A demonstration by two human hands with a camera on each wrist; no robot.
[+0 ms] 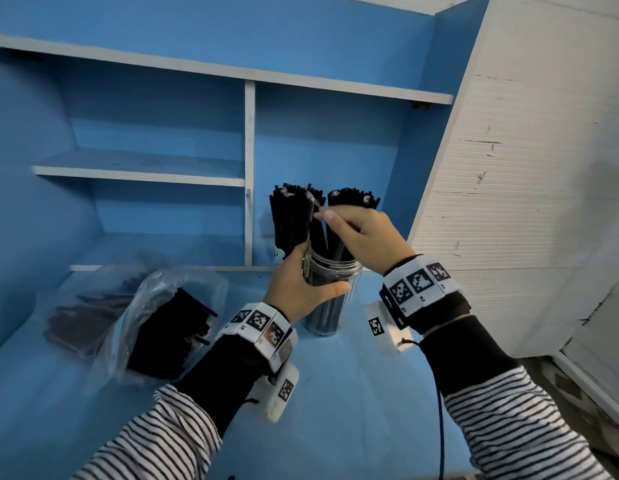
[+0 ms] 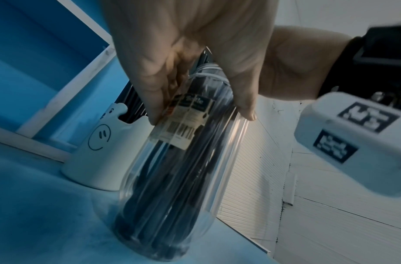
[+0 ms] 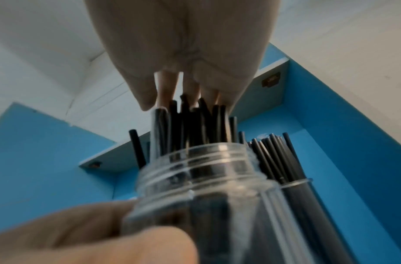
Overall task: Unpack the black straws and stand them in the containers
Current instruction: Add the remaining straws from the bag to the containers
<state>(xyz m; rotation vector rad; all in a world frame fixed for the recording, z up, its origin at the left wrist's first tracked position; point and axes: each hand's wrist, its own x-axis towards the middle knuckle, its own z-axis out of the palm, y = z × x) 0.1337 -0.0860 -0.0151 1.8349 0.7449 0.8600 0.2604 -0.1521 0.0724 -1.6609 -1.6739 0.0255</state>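
A clear plastic jar (image 1: 330, 306) (image 2: 183, 178) (image 3: 217, 169) stands on the blue counter (image 1: 335, 393), packed with black straws (image 1: 318, 237) (image 3: 190, 125). My left hand (image 1: 308, 282) (image 2: 195, 62) grips the jar just below its threaded neck. My right hand (image 1: 339, 225) (image 3: 183, 53) comes down from above, thumb and fingers curled round the tops of the straws in the jar. Behind it, a white smiley-face holder (image 2: 97, 148) and another clear container (image 3: 307, 196) both hold upright black straws (image 1: 290, 209).
A clear plastic bag (image 1: 169, 327) of black straws lies on the counter to the left, with a second bag of brown items (image 1: 90, 306) behind it. Blue shelves (image 1: 145, 168) rise at the back. A white ribbed wall (image 1: 509, 202) closes the right side.
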